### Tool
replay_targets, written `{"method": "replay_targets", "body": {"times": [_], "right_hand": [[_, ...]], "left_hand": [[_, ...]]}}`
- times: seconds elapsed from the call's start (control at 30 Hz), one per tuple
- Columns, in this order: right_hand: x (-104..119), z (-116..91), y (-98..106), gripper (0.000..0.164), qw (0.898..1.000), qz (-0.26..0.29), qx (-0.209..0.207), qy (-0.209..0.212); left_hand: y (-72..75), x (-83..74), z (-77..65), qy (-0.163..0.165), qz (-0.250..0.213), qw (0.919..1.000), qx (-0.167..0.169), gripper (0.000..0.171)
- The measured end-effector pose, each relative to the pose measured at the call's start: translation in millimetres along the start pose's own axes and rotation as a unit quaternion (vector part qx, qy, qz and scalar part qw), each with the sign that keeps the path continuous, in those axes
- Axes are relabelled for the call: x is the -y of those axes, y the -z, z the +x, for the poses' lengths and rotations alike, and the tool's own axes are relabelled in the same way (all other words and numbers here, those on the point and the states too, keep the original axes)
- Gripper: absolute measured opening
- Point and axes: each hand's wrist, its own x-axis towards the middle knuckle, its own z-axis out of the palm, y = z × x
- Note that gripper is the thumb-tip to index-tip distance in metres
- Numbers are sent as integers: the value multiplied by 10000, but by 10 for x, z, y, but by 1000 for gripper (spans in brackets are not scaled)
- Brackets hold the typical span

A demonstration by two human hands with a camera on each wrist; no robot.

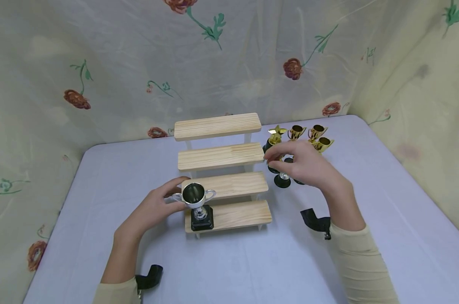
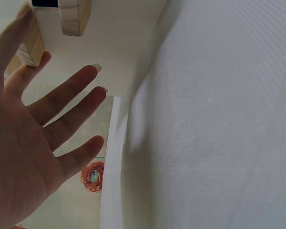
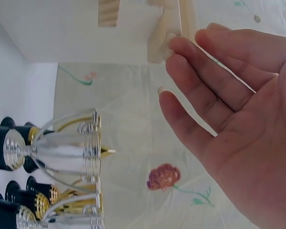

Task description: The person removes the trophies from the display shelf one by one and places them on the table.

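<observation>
A tiered display stand with pale wooden shelves and white supports stands on the table. At the left end of its lowest shelf stands a silver two-handled trophy cup upright on a black base. My left hand is at the stand's left side, fingers spread, with thumb and index fingertips right at the shelf ends. On the other side, my right hand has its fingertips at the right end of the second shelf from the top. Its fingers are gently bent, and the palm holds nothing.
Several gold and silver trophies on black bases stand together right of the stand, partly hidden behind my right hand. A silver one shows large in the right wrist view. A floral curtain hangs behind the white-covered table.
</observation>
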Motion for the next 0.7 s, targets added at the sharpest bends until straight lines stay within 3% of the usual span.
{"method": "replay_targets", "body": {"times": [0.4, 0.7], "right_hand": [[133, -8, -41, 14, 9996, 185, 137, 181], [271, -35, -91, 15, 9979, 202, 197, 581]], "left_hand": [[-6, 9, 6, -7, 20, 10000, 4, 58], [1, 18, 4, 45, 6, 10000, 19, 62]]}}
